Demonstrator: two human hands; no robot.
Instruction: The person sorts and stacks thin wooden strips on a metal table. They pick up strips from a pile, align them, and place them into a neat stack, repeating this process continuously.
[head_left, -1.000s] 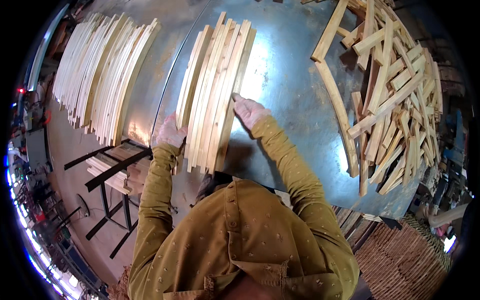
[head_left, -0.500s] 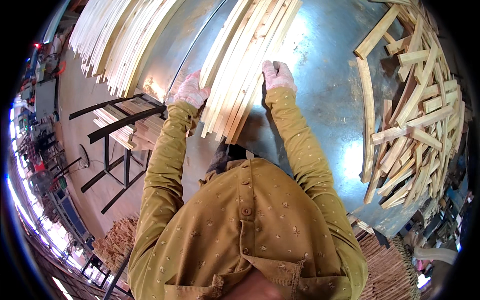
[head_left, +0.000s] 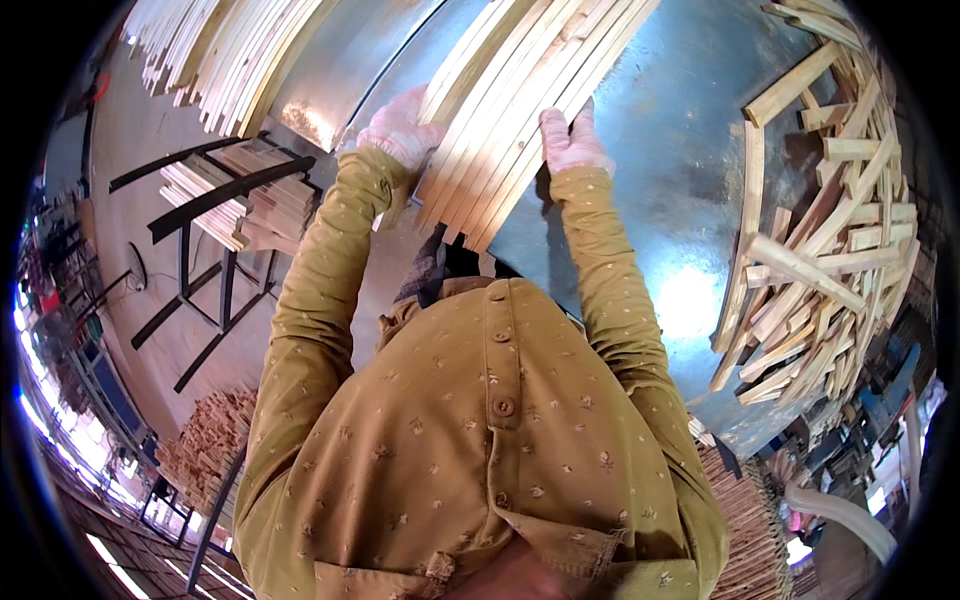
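A bundle of long pale wooden strips (head_left: 535, 95) lies side by side in front of me, slanting away to the upper right. Its near ends stick out past the edge of the metal table (head_left: 640, 170) and sit almost level. My left hand (head_left: 400, 130), in a pale pinkish glove, grips the bundle's left side, with some fingers hidden beneath or behind the wood. On the opposite side my right hand (head_left: 577, 143), gloved alike, presses against the outermost strip, thumb toward the wood. The bundle is squeezed between both hands.
A row of wooden strips (head_left: 235, 60) lies at the far left. Jumbled short wood pieces (head_left: 830, 240) cover the table's right side. Beside my left arm stands a dark metal frame (head_left: 225, 290) with stacked boards (head_left: 265, 195). More wood is piled lower left (head_left: 210, 440) and lower right (head_left: 745, 520).
The bundle has turned, its far end swinging right, and its near ends have gone from staggered to nearly even. Both hands have stayed at its sides. My view has shifted slightly.
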